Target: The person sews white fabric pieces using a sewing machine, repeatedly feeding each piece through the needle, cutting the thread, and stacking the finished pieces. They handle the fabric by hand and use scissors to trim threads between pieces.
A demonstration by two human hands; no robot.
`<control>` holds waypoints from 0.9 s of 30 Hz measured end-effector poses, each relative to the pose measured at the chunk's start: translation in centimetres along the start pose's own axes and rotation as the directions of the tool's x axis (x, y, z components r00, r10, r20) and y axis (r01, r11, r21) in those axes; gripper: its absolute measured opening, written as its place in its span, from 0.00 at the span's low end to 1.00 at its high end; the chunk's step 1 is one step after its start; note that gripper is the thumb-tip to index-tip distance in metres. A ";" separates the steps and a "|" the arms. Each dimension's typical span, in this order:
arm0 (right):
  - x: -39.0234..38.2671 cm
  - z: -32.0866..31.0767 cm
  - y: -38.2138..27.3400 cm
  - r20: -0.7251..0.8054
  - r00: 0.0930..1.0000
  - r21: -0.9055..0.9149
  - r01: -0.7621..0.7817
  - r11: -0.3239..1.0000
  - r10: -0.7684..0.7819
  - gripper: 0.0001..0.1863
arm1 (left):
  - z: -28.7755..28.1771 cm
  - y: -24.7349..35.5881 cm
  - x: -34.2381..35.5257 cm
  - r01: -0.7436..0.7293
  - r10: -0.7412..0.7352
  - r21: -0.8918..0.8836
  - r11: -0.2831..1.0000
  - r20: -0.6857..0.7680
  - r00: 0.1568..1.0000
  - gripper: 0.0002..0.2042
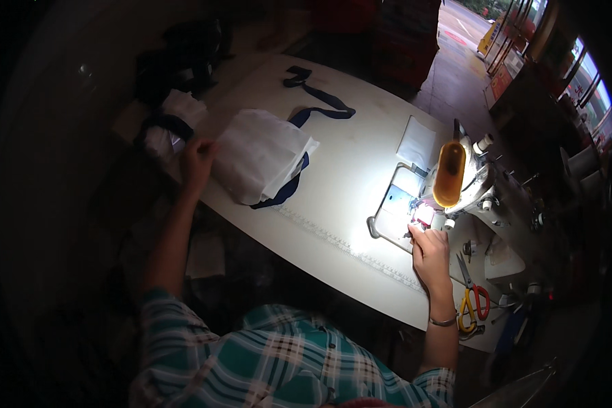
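Note:
My left hand [196,160] rests at the left edge of a stack of white fabric pieces [262,155] with dark blue trim, fingers curled on the cloth. My right hand [428,253] lies on the white table beside the lit needle plate [398,207] of a sewing machine [466,180], fingertips touching a small pink and white piece under the presser foot. An amber oil reservoir [449,173] sticks out from the machine head.
A dark blue strap [319,98] lies on the far part of the white table [340,170]. A white fabric square [418,143] sits behind the machine. Scissors with red and yellow handles [472,299] lie at the right. More white and dark cloth [173,112] is piled at the left.

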State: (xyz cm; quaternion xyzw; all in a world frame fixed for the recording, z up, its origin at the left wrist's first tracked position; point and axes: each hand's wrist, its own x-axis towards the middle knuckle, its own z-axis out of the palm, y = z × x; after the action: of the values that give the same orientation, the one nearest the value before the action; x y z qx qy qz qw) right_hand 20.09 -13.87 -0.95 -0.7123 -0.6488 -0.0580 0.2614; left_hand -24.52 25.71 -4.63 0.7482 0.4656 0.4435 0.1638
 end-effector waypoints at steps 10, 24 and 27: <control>0.0 -0.5 -0.4 0.026 1.000 -0.014 -0.016 1.000 0.017 0.15 | 0.3 4.8 0.4 -0.190 0.212 0.389 0.902 -0.015 0.977 0.07; 0.2 -1.1 -0.8 0.051 0.999 0.024 0.007 1.000 -0.008 0.13 | 0.1 7.2 0.3 -0.475 0.526 0.636 0.608 0.126 0.841 0.09; 0.3 -1.1 -0.8 0.048 0.999 0.018 0.012 1.000 -0.012 0.13 | 0.3 10.5 -2.5 -0.619 0.569 0.544 0.566 0.285 0.771 0.11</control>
State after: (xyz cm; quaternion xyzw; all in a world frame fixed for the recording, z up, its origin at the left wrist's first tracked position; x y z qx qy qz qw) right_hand 19.65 -14.10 0.32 -0.7072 -0.6596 -0.0367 0.2519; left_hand -18.91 18.28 0.84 0.8878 0.2970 0.2679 -0.2275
